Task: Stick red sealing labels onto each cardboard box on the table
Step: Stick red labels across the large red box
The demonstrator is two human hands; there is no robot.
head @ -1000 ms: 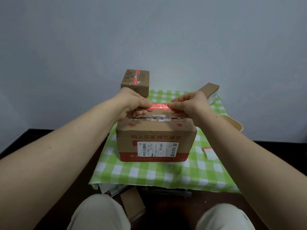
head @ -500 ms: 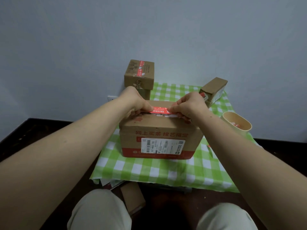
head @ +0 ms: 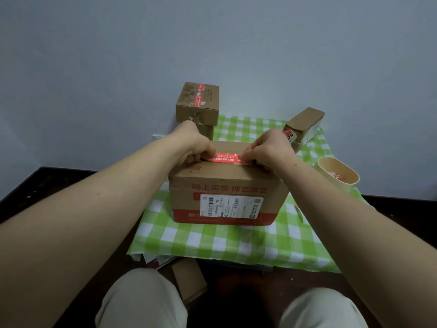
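Head view, looking down along two bare forearms to a small table covered in a green and white checked cloth (head: 212, 240). A large cardboard box (head: 227, 183) sits in the middle of the cloth with its front face toward the camera. That face is printed with red Chinese characters and a red band along the bottom, and has a white shipping sticker over it.

A red sealing label (head: 228, 157) stretches from left to right across the box's top face, near the front edge. The left hand (head: 194, 145) pinches the label's left end, its fingers curled down onto the box top. The right hand (head: 269, 147) pinches the right end between thumb and forefinger. Whether the label is already pressed flat to the cardboard cannot be told.

At the back left, close to the pale wall, a smaller box (head: 197, 104) stands on top of another box that is mostly hidden behind the left hand. It carries a red label across its top. At the back right a narrow box (head: 305, 125) sits tilted, with a red and white label on its near end. A tan paper cup (head: 338, 174) stands to the right of the large box, apart from it, with red pieces inside.

Below the table's front edge, a loose piece of cardboard (head: 189, 280) lies on the dark floor between the person's knees, which are in pale trousers.
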